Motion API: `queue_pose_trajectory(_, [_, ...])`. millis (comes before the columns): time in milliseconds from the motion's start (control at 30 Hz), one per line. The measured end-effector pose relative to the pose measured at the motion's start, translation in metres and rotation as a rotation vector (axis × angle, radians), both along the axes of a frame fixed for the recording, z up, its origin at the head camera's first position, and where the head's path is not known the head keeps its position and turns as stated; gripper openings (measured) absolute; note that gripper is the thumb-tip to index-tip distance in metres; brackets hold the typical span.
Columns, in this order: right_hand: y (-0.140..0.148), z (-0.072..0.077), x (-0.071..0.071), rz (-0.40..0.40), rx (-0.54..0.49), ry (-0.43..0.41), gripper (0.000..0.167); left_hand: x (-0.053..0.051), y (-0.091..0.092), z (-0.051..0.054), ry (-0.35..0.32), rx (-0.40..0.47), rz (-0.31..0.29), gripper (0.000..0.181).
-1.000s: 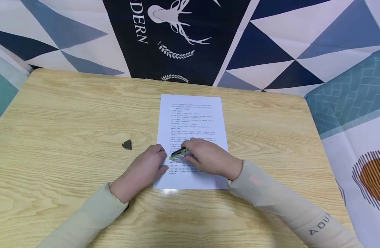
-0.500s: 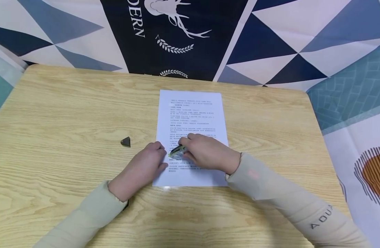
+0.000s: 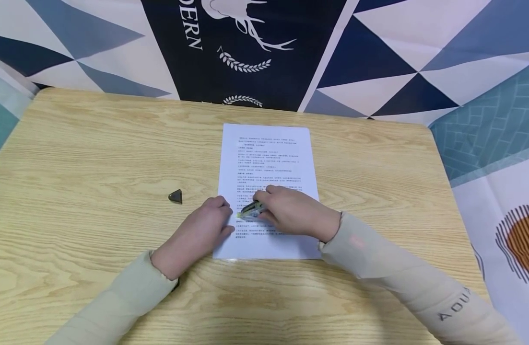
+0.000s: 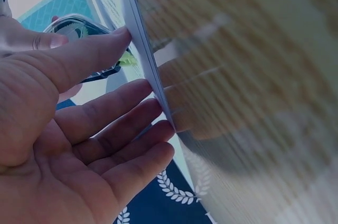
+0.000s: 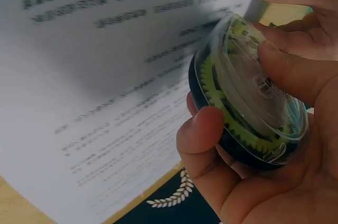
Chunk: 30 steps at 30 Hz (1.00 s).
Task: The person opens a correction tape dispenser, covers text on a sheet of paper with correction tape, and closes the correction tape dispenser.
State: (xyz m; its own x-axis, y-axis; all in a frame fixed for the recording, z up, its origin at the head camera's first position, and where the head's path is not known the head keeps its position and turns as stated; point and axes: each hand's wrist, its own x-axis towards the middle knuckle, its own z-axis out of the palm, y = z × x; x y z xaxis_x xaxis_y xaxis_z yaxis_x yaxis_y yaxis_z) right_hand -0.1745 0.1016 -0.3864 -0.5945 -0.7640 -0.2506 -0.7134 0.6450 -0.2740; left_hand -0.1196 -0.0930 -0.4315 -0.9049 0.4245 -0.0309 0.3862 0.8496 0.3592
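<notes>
My right hand (image 3: 296, 213) holds a correction tape dispenser (image 5: 248, 92) between thumb and fingers. Its clear case shows green gears, and one side is dark. The dispenser's tip is down on the left part of a printed sheet of paper (image 3: 264, 249), beside the lines of text. My left hand (image 3: 199, 235) rests at the sheet's left edge. In the left wrist view its fingers (image 4: 119, 105) are fairly straight, with the tips touching the paper's edge. Part of the text is hidden under my right hand.
A small dark cap-like piece (image 3: 175, 196) lies on the wooden table (image 3: 96, 158), left of the paper. Behind the table's far edge hangs a patterned cloth (image 3: 255, 57) with triangles and a deer head.
The camera view has shifted slightly. My right hand and the correction tape have moved a little to the right over the sheet. The left hand stays at the paper's edge.
</notes>
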Motion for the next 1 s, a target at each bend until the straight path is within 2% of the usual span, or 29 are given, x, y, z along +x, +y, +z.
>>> queue_pose_trajectory(367, [0.006,0.001,0.000,-0.059,-0.034,-0.038,0.028,-0.003,-0.001,0.007,0.001,0.001,-0.004,0.022])
queue_pose_trajectory(467, [0.011,-0.002,0.000,-0.085,-0.073,-0.051,0.029,-0.004,-0.001,0.006,-0.001,0.002,-0.011,0.022])
queue_pose_trajectory(667, [0.020,-0.005,0.001,-0.117,-0.162,-0.013,0.030,-0.005,-0.001,0.008,0.007,0.012,-0.019,0.020])
queue_pose_trajectory(900, [0.018,-0.006,0.006,-0.102,-0.168,-0.003,0.029,-0.002,-0.004,0.009,-0.019,0.086,0.006,0.021])
queue_pose_trajectory(1000, [0.016,-0.007,0.008,-0.101,-0.165,-0.002,0.030,0.000,-0.011,0.012,-0.001,0.128,0.027,0.023])
